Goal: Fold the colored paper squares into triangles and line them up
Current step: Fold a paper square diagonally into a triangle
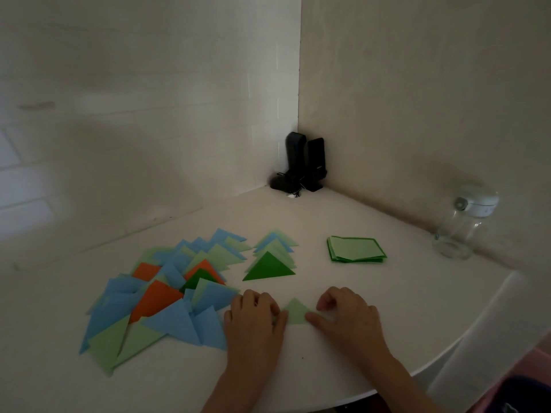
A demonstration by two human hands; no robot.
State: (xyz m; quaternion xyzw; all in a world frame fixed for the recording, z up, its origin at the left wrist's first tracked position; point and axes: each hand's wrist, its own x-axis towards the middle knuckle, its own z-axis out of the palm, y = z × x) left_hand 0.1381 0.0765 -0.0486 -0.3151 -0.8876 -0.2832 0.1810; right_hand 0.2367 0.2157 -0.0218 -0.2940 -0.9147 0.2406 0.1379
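Head view, low centre of the frame: a pale green triangle (295,312) of folded paper lies flat on the white table (387,293), its point aimed at the top of the frame. The left hand (253,315) sits on the triangle's left corner with curled fingers, the thumb pressing the paper edge. The right hand (347,315) sits on the right corner, its thumb flat on the paper and its other fingers curled above; whether those fingers pinch the paper or only press it cannot be told. Both forearms come in from the bottom edge.

Just above the hands, at mid-frame, a short stack of folded triangles (272,257) lies overlapping, a dark green one on top and paler green and blue ones behind it. To the left spreads a loose heap of triangles (161,293) in blue, pale green, orange and dark green, overlapping at many angles. To the right of the short stack, well apart from it, rests a pile of green squares (356,250), not yet folded.

At the right edge of the table a clear glass jar (460,231) with a white lid stands near the wall. In the far corner, upper centre, stand two black upright devices (305,162).
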